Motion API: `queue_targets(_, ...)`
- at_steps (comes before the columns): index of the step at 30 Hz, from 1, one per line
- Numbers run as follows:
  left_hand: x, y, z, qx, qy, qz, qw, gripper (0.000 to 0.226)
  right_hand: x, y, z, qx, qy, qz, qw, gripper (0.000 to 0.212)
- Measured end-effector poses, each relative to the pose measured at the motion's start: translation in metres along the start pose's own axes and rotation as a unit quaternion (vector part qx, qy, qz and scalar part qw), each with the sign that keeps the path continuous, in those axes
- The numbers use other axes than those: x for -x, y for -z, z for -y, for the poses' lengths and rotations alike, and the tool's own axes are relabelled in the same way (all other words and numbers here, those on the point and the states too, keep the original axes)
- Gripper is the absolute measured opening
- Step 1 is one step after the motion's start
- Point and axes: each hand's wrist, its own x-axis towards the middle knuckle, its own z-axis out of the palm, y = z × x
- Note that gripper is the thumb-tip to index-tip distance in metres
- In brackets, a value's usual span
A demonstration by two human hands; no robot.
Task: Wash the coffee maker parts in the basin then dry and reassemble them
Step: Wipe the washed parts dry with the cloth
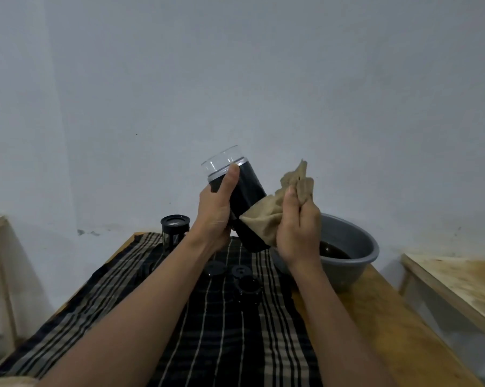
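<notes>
The striped cloth (207,331) lies closest, spread over the wooden table (375,317) to the left of the basin (355,241). It seems to serve as a draining mat that keeps washed pieces off the bare wood.

Three small black parts (239,270) sit on it just left of the basin. A mesh filter (175,227) stands upright further left, at the cloth's far end. All appear set out to dry within easy reach.

Above them, just left of the basin and lifted clear of the table, is the coffee maker body (244,191), a dark cylinder with a clear top. It is tilted with its open end up and away from the basin.

The left hand (216,216) grips its middle, fingers wrapped behind and the thumb laid up the side toward the silver band. That hold looks meant to steady the cylinder and perhaps to let it be turned.

The right hand (298,227), on the basin side, has its fingers curled tight on a tan rag (266,219). It presses the bunched fabric against the lower end of the body, and a loose corner sticks up above the knuckles.

The tilt brings the lower end toward the rag hand, which makes wiping easier.

The basin holds dark water (333,251), so washing looks finished for this piece. I judge that drying is under way and reassembly is not yet begun. A wet, smooth cylinder may slip, which would explain the firm left-hand grip.
</notes>
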Motion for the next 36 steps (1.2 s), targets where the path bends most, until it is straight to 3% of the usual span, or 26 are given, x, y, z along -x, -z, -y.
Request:
queue_targets(2,0.002,-0.001,0.0,-0.071,-0.034,0.041,0.996,0.074,-0.002,-0.01,0.008,0.02,0.072,0.019,0.997,0.031)
queue_targets(4,0.009,-0.004,0.003,-0.137,-0.065,0.077,0.986,0.055,-0.005,-0.021,0.015,0.032,0.057,0.057,0.996,0.035)
queue_targets(7,0.013,-0.001,0.011,-0.134,-0.063,0.094,0.985,0.036,-0.011,-0.025,0.018,0.011,-0.048,0.082,0.995,0.049)
queue_targets(10,0.013,0.003,0.015,-0.125,-0.069,0.119,0.983,0.05,-0.028,-0.013,0.015,-0.15,-0.208,0.11,0.96,0.053)
queue_targets(12,0.012,0.004,0.015,-0.116,-0.068,0.138,0.981,0.061,-0.037,-0.008,0.01,-0.215,-0.246,0.122,0.937,0.048)
queue_targets(15,0.014,0.006,0.018,-0.056,-0.015,0.142,0.988,0.09,-0.043,-0.013,0.004,-0.099,-0.177,0.101,0.974,0.047)
queue_targets(17,0.018,0.006,0.017,-0.003,0.037,0.135,0.99,0.096,-0.046,-0.006,0.001,-0.019,-0.118,0.052,0.991,0.048)
queue_targets(20,0.018,0.006,0.015,0.022,0.1,0.102,0.989,0.083,-0.039,0.004,0.014,-0.053,-0.089,-0.007,0.995,0.045)
queue_targets(24,0.017,-0.006,0.015,0.02,0.116,0.116,0.986,0.066,-0.011,-0.014,0.014,0.118,0.012,0.106,0.987,0.037)
queue_targets(26,0.017,-0.004,0.017,0.024,0.101,0.109,0.989,0.059,-0.005,-0.019,0.001,0.116,0.041,0.112,0.986,0.044)
queue_targets(29,0.023,0.002,0.015,0.037,0.129,0.12,0.984,0.061,-0.014,-0.011,-0.011,0.043,-0.038,0.132,0.99,0.044)
queue_targets(32,0.021,0.008,0.02,0.049,0.148,0.107,0.982,0.071,-0.029,-0.001,-0.011,0.051,-0.08,0.151,0.984,0.047)
queue_targets(34,0.019,0.008,0.019,0.067,0.144,0.098,0.982,0.076,-0.034,0.006,-0.006,0.07,-0.066,0.101,0.99,0.045)
queue_targets(36,0.017,0.007,0.018,0.077,0.148,0.095,0.981,0.078,-0.032,0.012,0.003,0.019,-0.062,0.053,0.996,0.045)
